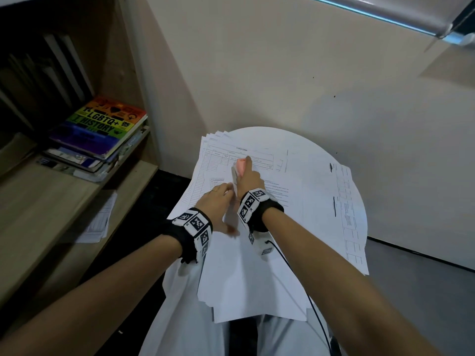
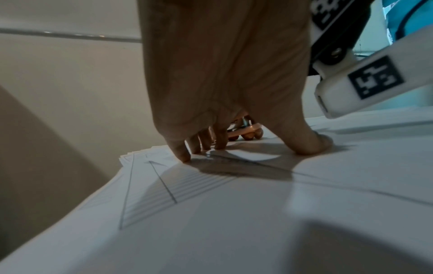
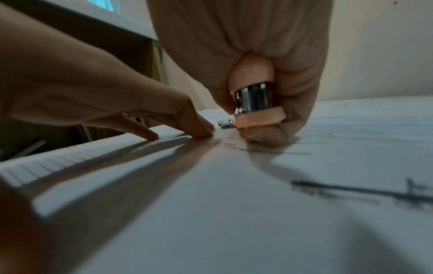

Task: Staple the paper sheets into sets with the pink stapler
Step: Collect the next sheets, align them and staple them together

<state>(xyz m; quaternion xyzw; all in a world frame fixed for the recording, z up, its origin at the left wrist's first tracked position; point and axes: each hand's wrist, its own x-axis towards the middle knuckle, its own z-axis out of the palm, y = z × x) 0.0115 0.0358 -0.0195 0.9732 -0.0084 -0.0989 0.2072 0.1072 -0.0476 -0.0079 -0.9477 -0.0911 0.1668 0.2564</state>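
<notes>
Printed paper sheets (image 1: 280, 201) lie fanned over a round white table (image 1: 303, 145). My right hand (image 1: 248, 176) grips the pink stapler (image 1: 241, 164), index finger stretched along its top, nose down at a sheet's corner. From the right wrist view the stapler (image 3: 254, 103) shows its chrome rear between my curled fingers. My left hand (image 1: 221, 195) lies just left of it, straight fingers (image 2: 181, 155) and thumb pressing the sheets (image 2: 234, 204) flat. The stapler (image 2: 246, 130) peeks out behind those fingers. Whether its mouth has paper in it is hidden.
A blank stack (image 1: 244, 278) overhangs the near table edge over my lap. More printed sheets (image 1: 348, 209) hang off the right side. A wooden shelf at left holds stacked books (image 1: 99, 132) and loose papers (image 1: 99, 222). A black cable (image 1: 298, 276) runs from my right wrist. The wall stands close behind.
</notes>
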